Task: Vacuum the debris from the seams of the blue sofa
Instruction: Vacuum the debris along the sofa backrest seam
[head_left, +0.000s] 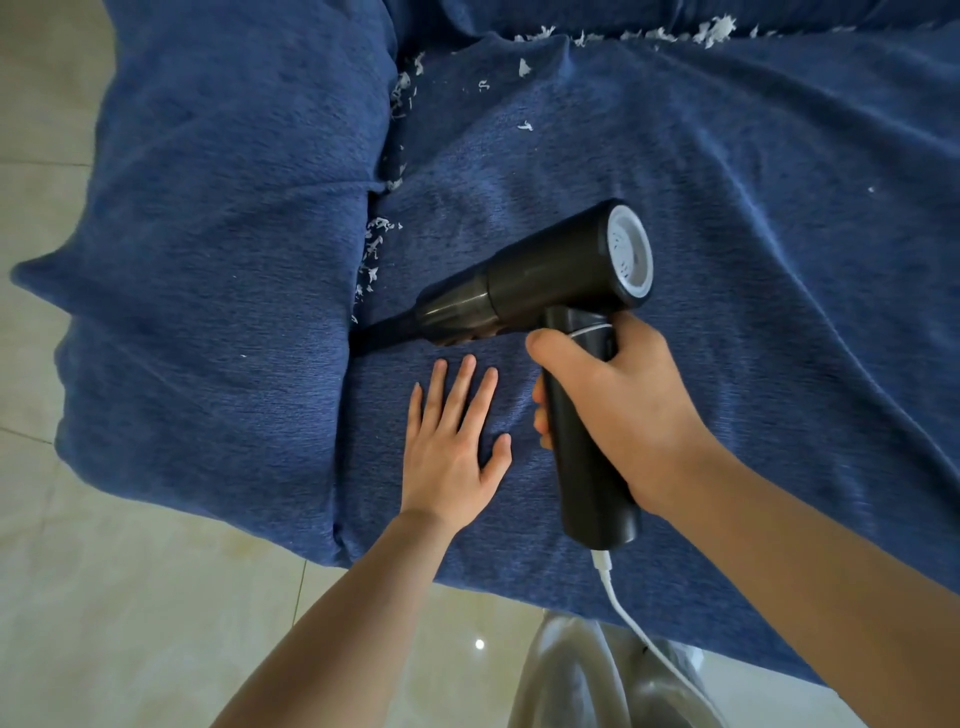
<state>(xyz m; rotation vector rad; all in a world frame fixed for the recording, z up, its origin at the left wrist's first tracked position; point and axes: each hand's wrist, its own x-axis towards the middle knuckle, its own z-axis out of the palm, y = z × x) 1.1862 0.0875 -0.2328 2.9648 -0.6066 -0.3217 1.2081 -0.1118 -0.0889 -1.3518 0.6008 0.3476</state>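
Just ahead of the right hand (618, 410), whose grip wraps the black vacuum (545, 291) handle, the nozzle tip is buried in the blue sofa (727, 208) seam; white debris (374, 254) lines that seam beyond; beside the grip, the left hand (452, 447) lies flat, fingers spread; a white cord (639, 634) runs out of frame.

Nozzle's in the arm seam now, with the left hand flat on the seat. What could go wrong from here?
1. The white cord hangs off the vacuum past the seat edge toward the legs; it might snag.
2. The nozzle sits below the white scraps in the seam; pushing up could bury them deeper.
3. The left hand lies flat beside the right hand, likely cramping the stroke.
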